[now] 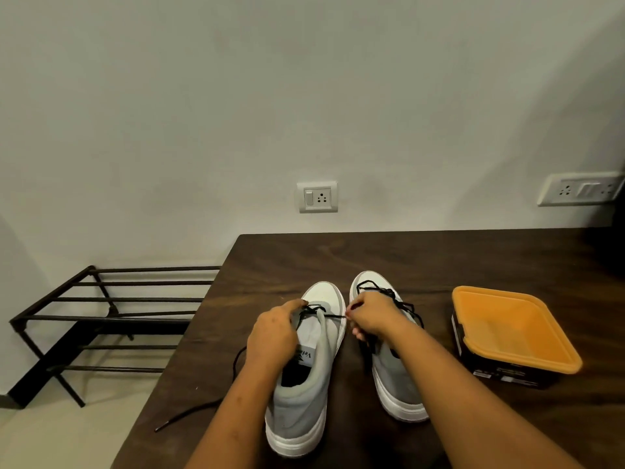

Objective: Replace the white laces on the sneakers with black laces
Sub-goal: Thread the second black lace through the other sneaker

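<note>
On the bench (372, 258), beside the right sneaker (399, 377), the left hand (274, 333) curls its fingers over the left sneaker (304, 394) at the front eyelets while the right hand (373, 314) pinches the black lace (333, 315) taut in narrow fingers.

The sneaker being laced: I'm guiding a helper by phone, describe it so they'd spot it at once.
On the wooden table, two grey-and-white sneakers stand side by side, left of an orange tub. It is the left sneaker, nearer the table's edge. Unlike the laced right sneaker, it has black lace only near the toe, pinched by the left hand and right hand.
</note>
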Demonstrator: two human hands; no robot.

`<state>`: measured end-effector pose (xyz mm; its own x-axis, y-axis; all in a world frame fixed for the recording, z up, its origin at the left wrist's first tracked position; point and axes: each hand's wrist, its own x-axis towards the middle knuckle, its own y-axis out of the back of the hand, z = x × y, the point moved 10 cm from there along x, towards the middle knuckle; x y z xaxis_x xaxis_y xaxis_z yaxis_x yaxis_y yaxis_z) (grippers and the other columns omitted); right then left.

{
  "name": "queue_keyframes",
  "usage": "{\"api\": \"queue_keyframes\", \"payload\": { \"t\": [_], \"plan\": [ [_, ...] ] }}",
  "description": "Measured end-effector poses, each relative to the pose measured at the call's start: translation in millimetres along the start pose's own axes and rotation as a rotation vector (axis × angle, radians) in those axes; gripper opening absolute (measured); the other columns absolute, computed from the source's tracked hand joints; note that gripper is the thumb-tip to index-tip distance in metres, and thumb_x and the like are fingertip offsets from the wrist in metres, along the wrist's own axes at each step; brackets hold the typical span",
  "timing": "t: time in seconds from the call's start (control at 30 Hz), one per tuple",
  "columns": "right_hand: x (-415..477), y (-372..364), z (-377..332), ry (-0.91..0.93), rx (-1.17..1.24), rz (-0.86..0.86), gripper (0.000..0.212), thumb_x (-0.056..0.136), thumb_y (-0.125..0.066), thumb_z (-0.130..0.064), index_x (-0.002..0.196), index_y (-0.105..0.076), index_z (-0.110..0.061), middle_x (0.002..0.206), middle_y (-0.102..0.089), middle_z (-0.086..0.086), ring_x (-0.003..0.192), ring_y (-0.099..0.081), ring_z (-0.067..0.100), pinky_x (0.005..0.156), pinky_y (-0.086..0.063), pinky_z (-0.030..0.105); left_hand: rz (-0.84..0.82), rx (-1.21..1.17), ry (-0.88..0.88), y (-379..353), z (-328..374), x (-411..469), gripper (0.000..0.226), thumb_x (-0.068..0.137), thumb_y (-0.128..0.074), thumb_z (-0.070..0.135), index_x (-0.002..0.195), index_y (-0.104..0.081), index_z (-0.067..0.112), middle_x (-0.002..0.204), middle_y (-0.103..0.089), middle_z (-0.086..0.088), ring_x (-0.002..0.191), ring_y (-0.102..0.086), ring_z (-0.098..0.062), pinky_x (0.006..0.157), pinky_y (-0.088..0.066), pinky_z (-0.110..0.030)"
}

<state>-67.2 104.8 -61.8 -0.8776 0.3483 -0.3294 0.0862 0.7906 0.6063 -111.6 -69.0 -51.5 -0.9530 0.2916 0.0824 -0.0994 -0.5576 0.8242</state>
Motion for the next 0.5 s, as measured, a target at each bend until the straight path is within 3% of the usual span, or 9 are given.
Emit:
{"api": "queue_keyframes", "payload": {
  "t": [0.1,0.17,0.23,0.33,0.5],
  "plan": [
    [-9,37,-22,0.174,-0.01,0.235,0.035,0.091,-0.06,-0.032,0.059,-0.054,-0.02,0.061,-0.053,-0.004,0.06,-0.05,0.012,0.065,-0.039,0.024,0.02,-0.034,-0.03,8,4,3,0.025,0.093,-0.049,0.021,0.108,-0.066,0.03,0.128,-0.053,0.002,0.125,-0.042,-0.028,0.096,-0.042,-0.038],
    [-16,44,-35,0.253,-0.017,0.281,0.022,0.094,-0.057,-0.034,0.084,-0.069,-0.018,0.082,-0.066,0.0,0.082,-0.059,0.016,0.073,-0.044,0.025,-0.005,0.045,0.009,9,13,0,0.029,0.091,-0.05,0.046,0.102,-0.07,0.028,0.141,-0.042,0.002,0.134,-0.026,-0.027,0.1,-0.036,-0.04],
    [-18,39,-44,0.285,-0.072,0.262,0.025,0.095,-0.055,-0.024,0.115,-0.067,-0.014,0.111,-0.067,0.004,0.105,-0.06,0.019,0.089,-0.045,0.028,-0.077,0.108,0.036,-1,27,-8,0.046,0.087,-0.047,0.06,0.104,-0.071,0.024,0.148,-0.033,-0.001,0.138,-0.018,-0.027,0.102,-0.034,-0.04],
    [-19,35,-49,0.298,-0.136,0.252,0.04,0.092,-0.057,-0.009,0.131,-0.057,-0.015,0.126,-0.061,0.005,0.116,-0.056,0.021,0.102,-0.044,0.031,-0.112,0.136,0.069,-17,36,-14,0.041,0.09,-0.051,0.047,0.115,-0.064,0.017,0.15,-0.027,0.001,0.136,-0.018,-0.026,0.1,-0.035,-0.039],
    [-27,59,-45,0.305,-0.112,0.442,0.059,0.085,-0.047,0.007,0.138,-0.05,-0.018,0.137,-0.053,0.005,0.117,-0.056,0.025,0.099,-0.047,0.033,-0.114,0.008,0.169,-14,19,-7,0.029,0.093,-0.048,0.017,0.118,-0.063,0.018,0.154,-0.02,0.004,0.135,-0.019,-0.027,0.104,-0.03,-0.032]
  ]
}}
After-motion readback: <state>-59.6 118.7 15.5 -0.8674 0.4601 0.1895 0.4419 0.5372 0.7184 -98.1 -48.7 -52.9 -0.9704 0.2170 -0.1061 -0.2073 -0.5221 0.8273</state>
